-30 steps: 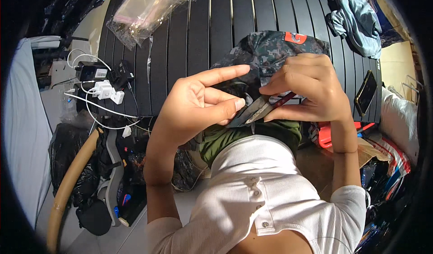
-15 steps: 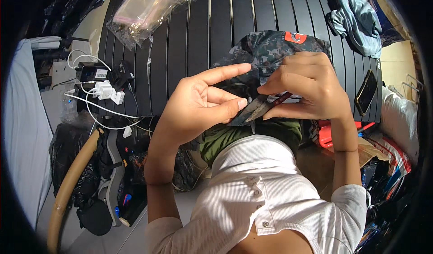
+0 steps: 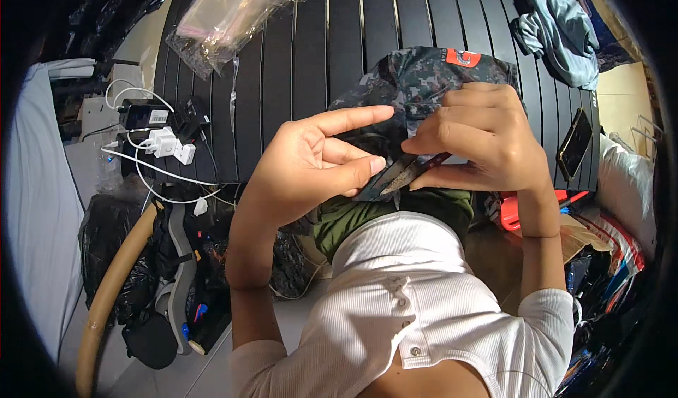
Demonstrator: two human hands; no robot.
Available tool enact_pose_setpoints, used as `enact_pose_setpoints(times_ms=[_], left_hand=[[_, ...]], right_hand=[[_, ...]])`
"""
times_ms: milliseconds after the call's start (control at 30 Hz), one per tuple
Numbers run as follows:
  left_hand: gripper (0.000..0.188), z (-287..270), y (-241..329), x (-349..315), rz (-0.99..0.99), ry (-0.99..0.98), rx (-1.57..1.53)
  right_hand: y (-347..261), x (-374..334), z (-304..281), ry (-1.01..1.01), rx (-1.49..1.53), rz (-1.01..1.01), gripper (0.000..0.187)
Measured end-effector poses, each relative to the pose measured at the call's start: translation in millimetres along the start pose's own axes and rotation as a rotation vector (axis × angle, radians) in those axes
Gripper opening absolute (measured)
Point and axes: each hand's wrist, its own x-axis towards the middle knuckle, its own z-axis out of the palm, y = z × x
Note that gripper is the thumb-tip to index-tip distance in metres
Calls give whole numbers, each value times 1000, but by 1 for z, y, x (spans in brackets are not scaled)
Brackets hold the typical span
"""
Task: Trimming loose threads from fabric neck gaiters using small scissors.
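A dark camouflage cloth piece (image 3: 431,69) with a red patch near its far edge lies at the near part of the table, reaching over my lap. My left hand (image 3: 307,158) pinches its near edge between thumb and a finger, while the index finger stretches out above the cloth. In my right hand (image 3: 487,137) is a small pointed knife (image 3: 404,177) with a dark reddish handle, its fingers closed round it. The blade slants toward my left thumb, tip low and left, lying at the cloth's edge. My right fingers partly hide the handle.
The black slatted table (image 3: 304,59) holds clear plastic bags (image 3: 226,16) at far left, chargers and white cables (image 3: 164,142) at left, a phone (image 3: 574,144) at right and a grey-blue cloth (image 3: 558,31) at far right. A cardboard tube (image 3: 116,285) leans at lower left.
The knife and right hand have shifted very slightly downward at the cloth's edge. My left hand keeps its pinch in nearly the same place.
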Motion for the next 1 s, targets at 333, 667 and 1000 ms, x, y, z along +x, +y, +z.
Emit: enact_pose_setpoints(times_ms=[333, 667, 1000], left_hand=[[47, 2, -2, -2, 20, 57, -47], [50, 5, -3, -7, 97, 118, -32], [20, -1, -13, -4, 208, 128, 89]], right_hand=[[2, -2, -7, 91, 41, 27, 35], [1, -33, -8, 296, 176, 336, 55], [-6, -44, 10, 513, 344, 671, 35]])
